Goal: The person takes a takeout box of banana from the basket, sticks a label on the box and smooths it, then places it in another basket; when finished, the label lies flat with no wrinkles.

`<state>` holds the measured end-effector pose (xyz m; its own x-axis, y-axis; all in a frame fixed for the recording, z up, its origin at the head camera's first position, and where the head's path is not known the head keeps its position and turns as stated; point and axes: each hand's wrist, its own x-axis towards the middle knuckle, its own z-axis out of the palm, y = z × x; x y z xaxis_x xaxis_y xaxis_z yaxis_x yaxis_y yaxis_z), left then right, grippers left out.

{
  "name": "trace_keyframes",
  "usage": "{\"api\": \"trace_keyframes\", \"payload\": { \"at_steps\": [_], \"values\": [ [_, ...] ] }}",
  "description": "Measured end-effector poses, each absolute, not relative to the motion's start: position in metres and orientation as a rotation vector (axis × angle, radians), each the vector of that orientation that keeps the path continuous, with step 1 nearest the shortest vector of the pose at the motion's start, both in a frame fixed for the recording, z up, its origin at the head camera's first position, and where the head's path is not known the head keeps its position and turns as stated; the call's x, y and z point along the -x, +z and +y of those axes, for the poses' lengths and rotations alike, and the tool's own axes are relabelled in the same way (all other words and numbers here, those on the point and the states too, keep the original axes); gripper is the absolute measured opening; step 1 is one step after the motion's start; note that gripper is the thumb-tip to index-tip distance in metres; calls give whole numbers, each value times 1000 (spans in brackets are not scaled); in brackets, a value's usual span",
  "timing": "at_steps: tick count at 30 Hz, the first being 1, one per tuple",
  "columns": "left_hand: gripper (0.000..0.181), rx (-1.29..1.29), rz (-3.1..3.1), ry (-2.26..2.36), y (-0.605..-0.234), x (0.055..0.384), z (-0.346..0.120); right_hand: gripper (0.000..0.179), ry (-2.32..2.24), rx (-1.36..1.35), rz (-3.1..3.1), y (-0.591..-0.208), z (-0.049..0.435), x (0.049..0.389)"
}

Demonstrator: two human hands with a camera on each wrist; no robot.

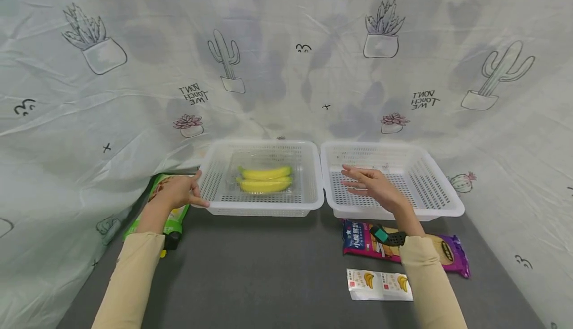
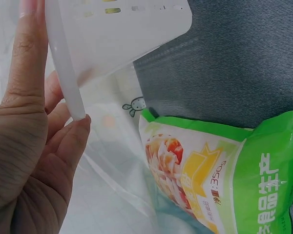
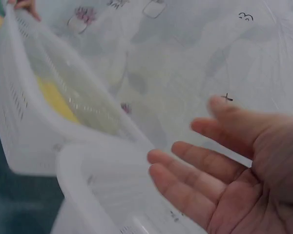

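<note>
Bananas (image 1: pixel 266 185), two in number, lie side by side within a clear plastic container (image 1: pixel 295 161) in the left basket (image 1: pixel 259 206), to the right of the left hand (image 1: pixel 180 192).

Left hand: has hold of the left basket at its left end. In the left wrist view one finger extends alongside the white rim while others bend round to its edge. No gap is seen between hand and rim.

Right hand: unclosed, fingers extended and slightly parted, thumb apart from them, with hold of nothing. It is positioned over the right basket (image 1: pixel 427 213), palm turned toward the left basket. Contact with the right basket cannot be confirmed. The two baskets sit end to end between and beneath the hands.

Adjacent items: a green bag (image 2: pixel 205 170) with a food picture and a "350g" marking lies just beside and partly under the left hand and forearm. A long packet (image 1: pixel 367 244) lies on the near side of the right hand, partly covered by the forearm. Nearer still, below the right forearm, is a white printed packet (image 1: pixel 379 285) bearing banana pictures.

Surroundings: dark grey desk (image 1: pixel 250 269) beneath the hands; pale cloth (image 1: pixel 286 95) with plant drawings beyond them.
</note>
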<state>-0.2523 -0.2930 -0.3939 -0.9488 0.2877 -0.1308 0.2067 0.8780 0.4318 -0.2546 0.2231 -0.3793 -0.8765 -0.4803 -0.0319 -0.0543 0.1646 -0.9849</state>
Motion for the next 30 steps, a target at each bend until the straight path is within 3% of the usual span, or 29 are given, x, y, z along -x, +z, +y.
{"api": "trace_keyframes", "payload": {
  "at_steps": [30],
  "values": [
    [29, -360, 2863, 633, -389, 249, -286, 51, -1865, 419, 1872, -401, 163, 288]
  ]
}}
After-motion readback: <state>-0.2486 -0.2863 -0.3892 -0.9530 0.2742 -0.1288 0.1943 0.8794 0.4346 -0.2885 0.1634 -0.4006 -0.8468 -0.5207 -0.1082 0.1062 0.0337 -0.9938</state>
